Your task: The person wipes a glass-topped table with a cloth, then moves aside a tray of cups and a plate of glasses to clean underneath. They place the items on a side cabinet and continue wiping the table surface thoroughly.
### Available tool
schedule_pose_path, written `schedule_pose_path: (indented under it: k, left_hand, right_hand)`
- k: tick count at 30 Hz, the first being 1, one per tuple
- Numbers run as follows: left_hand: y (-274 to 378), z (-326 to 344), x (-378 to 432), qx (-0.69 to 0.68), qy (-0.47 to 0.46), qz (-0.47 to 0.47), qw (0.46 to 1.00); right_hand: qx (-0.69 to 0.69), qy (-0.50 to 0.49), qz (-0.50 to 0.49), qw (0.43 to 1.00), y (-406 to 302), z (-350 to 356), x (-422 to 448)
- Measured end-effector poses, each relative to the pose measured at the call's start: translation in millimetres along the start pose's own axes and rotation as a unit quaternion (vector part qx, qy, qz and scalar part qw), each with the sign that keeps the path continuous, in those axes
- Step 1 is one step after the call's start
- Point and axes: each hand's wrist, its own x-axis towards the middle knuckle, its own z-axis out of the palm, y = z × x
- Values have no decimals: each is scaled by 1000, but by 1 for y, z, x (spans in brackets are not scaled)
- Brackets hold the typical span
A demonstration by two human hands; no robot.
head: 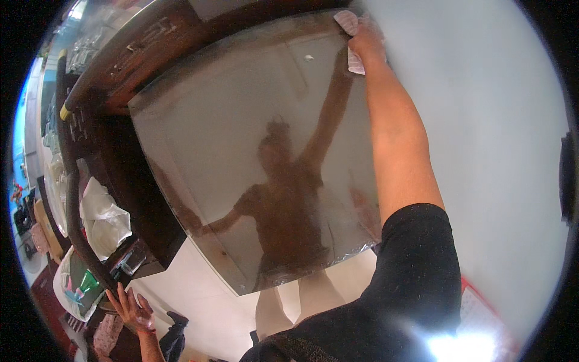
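Observation:
Before me is a glossy glass panel (217, 149) set against dark wood, with my reflection across it. At its far right corner my right hand (368, 43) grips a pale striped cloth (356, 67), pressed against the glass near the white wall. A small white spot (309, 58) shows on the glass near that corner. My left hand (133, 310) is low on the left, fingers spread and nothing in it. Its fingertips are at the lower end of a dark wooden rail (72, 181); whether they touch it, I cannot tell.
Carved dark wood (149, 40) runs along the far side. At left are a white plastic bag (104, 219), a clear glass container (132, 262) and a white-lined basket (61, 289) holding a green item (88, 283). A white wall (484, 135) bounds the right; pale floor (203, 307) shows below.

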Motion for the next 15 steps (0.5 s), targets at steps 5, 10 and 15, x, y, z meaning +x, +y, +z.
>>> schedule_pose_path:
  k: [5,10,15]
  left_hand:
    - [2,-8,-1,-8,41,15,999]
    - [11,-4,8,-25,77,35,996]
    - [8,-4,1,-54,131,30,989]
  right_hand:
    - [-33,-122,-44,991,42,-16,-53]
    - [-72,-45,-101,991,151,18,-159]
    - [-12,-23,14,1000,144,-30,-323]
